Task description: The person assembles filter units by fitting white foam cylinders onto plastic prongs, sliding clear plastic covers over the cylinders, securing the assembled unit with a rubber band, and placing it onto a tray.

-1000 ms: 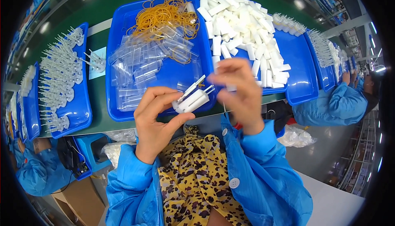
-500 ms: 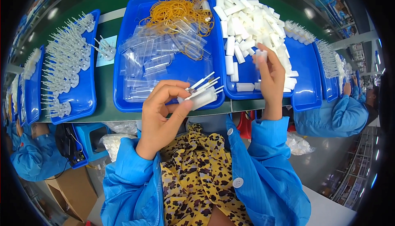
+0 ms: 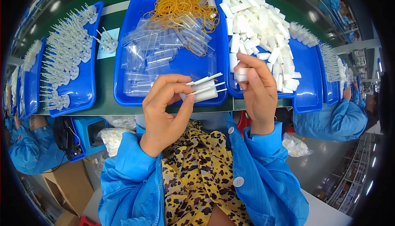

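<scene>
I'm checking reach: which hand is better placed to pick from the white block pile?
Probably the right hand: nearer the white blocks, though pinching a white piece; the left hand holds a pronged assembly.

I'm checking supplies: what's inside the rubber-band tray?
The blue tray holds tangled yellow rubber bands mostly at its far end, a white piece beside them, and clear plastic pieces nearer. What the piles cover can't be seen; the left hand hides part of the near side.
</scene>
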The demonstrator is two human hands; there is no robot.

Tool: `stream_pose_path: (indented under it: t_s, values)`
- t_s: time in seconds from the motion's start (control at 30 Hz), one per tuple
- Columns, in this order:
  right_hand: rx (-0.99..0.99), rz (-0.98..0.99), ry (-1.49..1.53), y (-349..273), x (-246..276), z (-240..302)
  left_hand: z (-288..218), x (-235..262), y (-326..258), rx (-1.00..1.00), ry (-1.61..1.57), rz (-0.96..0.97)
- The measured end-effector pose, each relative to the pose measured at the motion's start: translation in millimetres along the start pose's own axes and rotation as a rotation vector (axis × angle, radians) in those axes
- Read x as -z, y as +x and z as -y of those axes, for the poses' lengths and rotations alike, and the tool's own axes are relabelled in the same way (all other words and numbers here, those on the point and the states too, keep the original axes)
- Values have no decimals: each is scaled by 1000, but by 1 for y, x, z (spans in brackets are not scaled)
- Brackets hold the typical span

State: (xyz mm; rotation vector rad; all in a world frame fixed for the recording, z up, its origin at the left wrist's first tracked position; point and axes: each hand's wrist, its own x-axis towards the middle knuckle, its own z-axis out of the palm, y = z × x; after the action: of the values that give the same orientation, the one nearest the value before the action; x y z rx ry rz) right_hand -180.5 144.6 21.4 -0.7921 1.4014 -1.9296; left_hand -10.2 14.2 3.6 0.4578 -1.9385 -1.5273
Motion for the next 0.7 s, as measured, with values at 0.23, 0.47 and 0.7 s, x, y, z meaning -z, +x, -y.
stream_pose_path:
  t_s: [0.23, 0.47, 0.7]
  values:
    - [56, 80, -9, -5, -18, -10, 1, 0, -1, -91, 156, -32]
    - [7, 10, 28, -7, -21, -14, 3, 1, 0, -116, 177, -35]
    - [28, 6, -31, -10, -22, -13, 2, 0, -1, -100, 188, -30]
